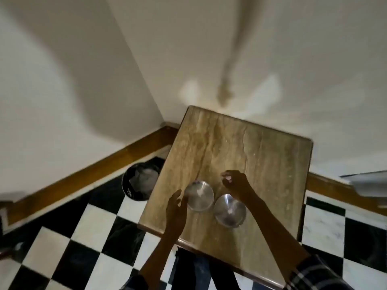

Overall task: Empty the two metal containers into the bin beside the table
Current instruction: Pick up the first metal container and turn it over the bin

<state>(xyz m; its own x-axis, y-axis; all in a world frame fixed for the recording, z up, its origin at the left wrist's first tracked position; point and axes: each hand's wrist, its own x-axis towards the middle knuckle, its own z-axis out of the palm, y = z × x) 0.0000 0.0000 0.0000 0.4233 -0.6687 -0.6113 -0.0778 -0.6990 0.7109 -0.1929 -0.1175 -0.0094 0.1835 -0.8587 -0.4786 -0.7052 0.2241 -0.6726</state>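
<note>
Two round metal containers stand side by side on the wooden table (pixel 261 164). The left container (pixel 200 195) and the right container (pixel 230 209) both look bare inside apart from light glints. My left hand (pixel 176 208) rests against the left container's left wall, fingers apart around it. My right hand (pixel 235 183) hovers just behind the right container, fingers loosely curled, with something small and pale at the fingertips that I cannot make out. The black bin (pixel 139 183) stands on the floor left of the table, with crumpled pale material inside.
The table sits in a room corner against pale walls with a brown wooden skirting (pixel 83 176). The floor is black and white chequered tile (pixel 94 237). A grey object (pixel 370 183) juts in at the right edge.
</note>
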